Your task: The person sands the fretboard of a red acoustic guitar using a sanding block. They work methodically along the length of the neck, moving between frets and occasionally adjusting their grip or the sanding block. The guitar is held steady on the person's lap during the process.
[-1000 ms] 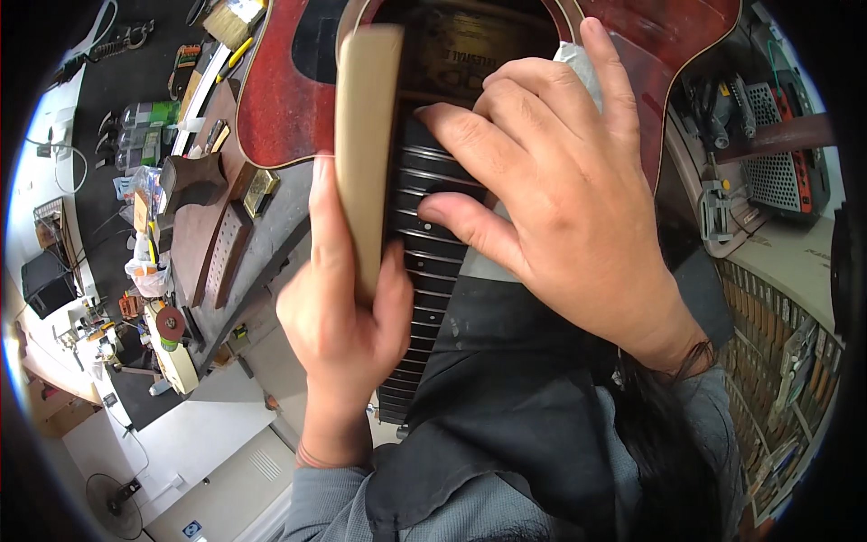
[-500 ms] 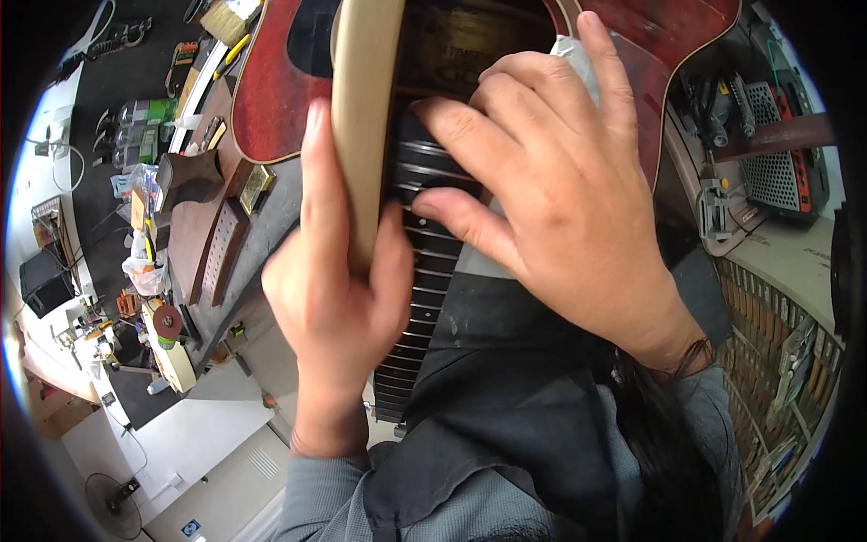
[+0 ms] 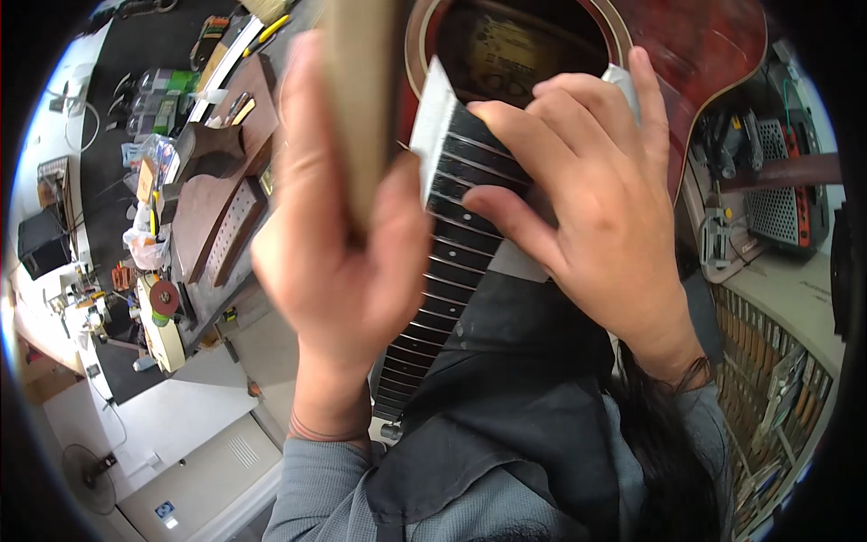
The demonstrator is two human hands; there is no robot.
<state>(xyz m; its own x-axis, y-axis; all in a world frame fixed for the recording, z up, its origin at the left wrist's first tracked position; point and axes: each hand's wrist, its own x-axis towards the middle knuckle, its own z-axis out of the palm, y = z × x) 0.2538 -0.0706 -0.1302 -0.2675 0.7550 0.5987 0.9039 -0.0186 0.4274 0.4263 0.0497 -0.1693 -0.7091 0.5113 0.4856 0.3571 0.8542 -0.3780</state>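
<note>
A red acoustic guitar (image 3: 682, 54) lies before me, its dark sound hole at the top of the view and its neck running down toward my body. My left hand (image 3: 339, 244) grips a long pale wooden bar (image 3: 361, 99), smeared by motion, at the left side of the neck. Against the black fretboard (image 3: 456, 242), my right hand (image 3: 587, 190) lies with fingers spread, thumb and index fingertip touching its upper end. Metal frets and small dot inlays cross the board. White tape (image 3: 433, 117) runs along its left edge near the sound hole; more covers the body beneath my right fingers.
At left, a dark workbench (image 3: 81, 217) holds brown wooden pieces (image 3: 212, 217), plastic bags and tools. A vise-like metal fitting (image 3: 718, 239) and a grey perforated box (image 3: 777, 172) stand at right, above a rack of many narrow tools (image 3: 768, 361). A black apron (image 3: 506, 361) covers my lap.
My left hand has lifted the wooden bar off the fretboard and to the left, uncovering frets and white tape. My right hand keeps its place on the neck; the view has shifted slightly.
</note>
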